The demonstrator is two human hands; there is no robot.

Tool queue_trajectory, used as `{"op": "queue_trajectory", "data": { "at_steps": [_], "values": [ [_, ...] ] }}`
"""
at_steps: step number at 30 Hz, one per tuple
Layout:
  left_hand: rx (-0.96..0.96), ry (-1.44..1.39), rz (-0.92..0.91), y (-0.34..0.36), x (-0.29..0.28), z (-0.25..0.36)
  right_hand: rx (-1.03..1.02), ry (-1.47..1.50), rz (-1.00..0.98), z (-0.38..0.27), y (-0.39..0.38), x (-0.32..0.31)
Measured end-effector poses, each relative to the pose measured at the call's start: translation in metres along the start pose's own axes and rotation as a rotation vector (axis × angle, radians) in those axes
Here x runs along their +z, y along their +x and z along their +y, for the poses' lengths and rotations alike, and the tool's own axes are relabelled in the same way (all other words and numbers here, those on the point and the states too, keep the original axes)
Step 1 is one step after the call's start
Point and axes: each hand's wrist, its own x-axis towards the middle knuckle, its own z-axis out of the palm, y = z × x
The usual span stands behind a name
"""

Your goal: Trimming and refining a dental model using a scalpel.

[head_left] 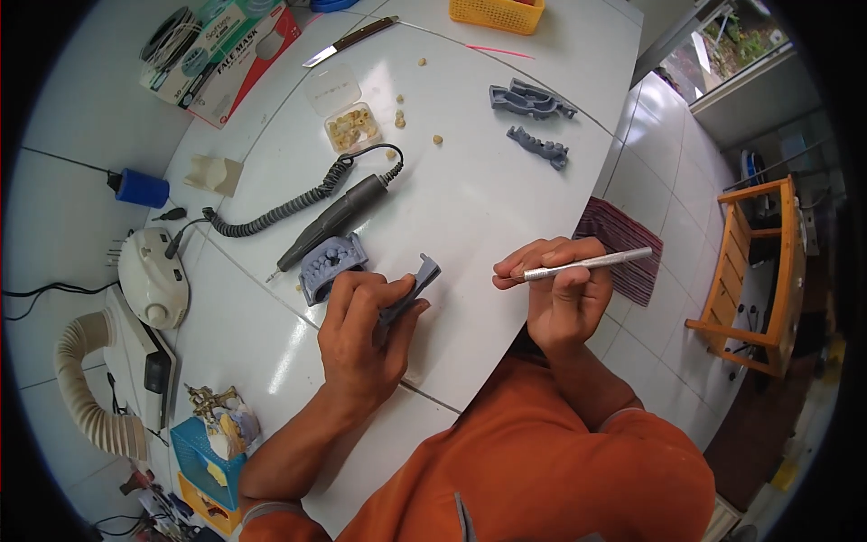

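Note:
My left hand (363, 330) grips a grey dental model piece (417, 287) between thumb and fingers, its thin edge standing upward. Part of that piece is hidden by the fingers. Held like a pen in my right hand (571, 294) is a slim silver pen-shaped tool (601, 262); its tip points left, toward the model piece but apart from it, and is too small to make out. Just beyond my left hand lies a grey-blue dental cast (330, 264) with teeth showing. Alongside the cast rests a black rotary handpiece (339, 219) with a coiled cord (280, 210).
Farther back are a clear box of yellowish teeth (353, 127), a knife (350, 42) and a yellow basket (497, 14). Two grey model pieces (533, 99) lie at the far right. A white control unit (155, 278) and a blue basket (208, 456) stand left. The table edge runs along my right.

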Motion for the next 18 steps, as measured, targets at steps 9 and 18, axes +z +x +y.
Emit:
{"op": "queue_trajectory", "data": {
  "at_steps": [9, 18],
  "values": [
    [0.185, 0.307, -0.077, 0.008, 0.006, 0.016, 0.023, 0.174, -0.038, 0.009, -0.003, -0.005],
    [0.29, 0.414, 0.126, 0.01, 0.007, 0.004, 0.062, 0.218, -0.065, 0.008, -0.004, -0.005]
  ]
}}
